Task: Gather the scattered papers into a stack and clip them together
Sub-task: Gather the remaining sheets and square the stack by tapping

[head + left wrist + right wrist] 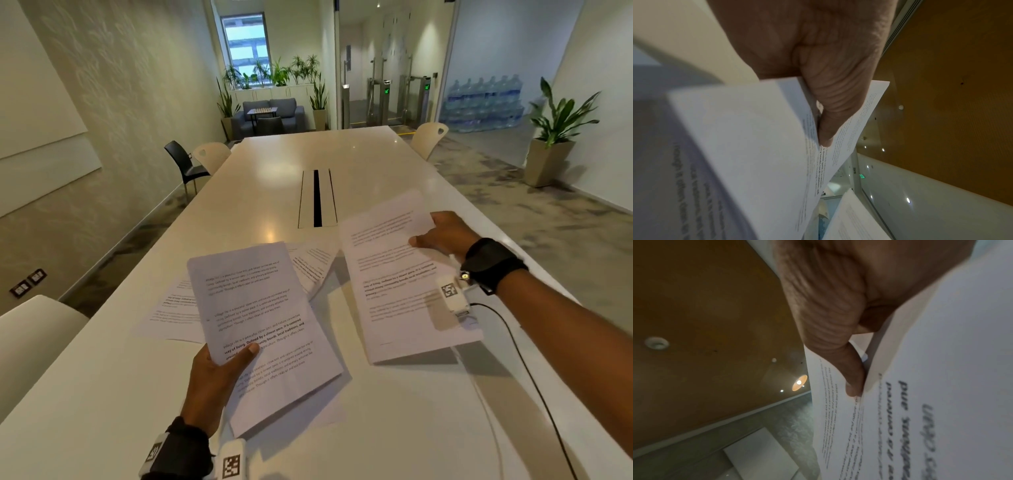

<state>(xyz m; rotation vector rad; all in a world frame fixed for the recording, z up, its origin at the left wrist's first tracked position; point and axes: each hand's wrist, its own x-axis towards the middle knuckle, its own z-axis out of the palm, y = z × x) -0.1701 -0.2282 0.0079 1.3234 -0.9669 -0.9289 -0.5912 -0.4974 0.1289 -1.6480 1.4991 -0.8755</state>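
Left hand was closed on a held bundle of printed sheets, thumb on top and fingers underneath, pinched at the near left edge; the bundle was lifted off the table, probably kept as the base of the stack. Right hand was clamped on a second sheet at its far right edge, thumb pressed on the printed face, sheet raised and tilted, likely to be carried across onto the bundle. Two loose papers were left flat on the table: one under the bundle's left side, another between the two hands. No clip was seen in any view. Gathering was judged partway; clipping not yet begun.
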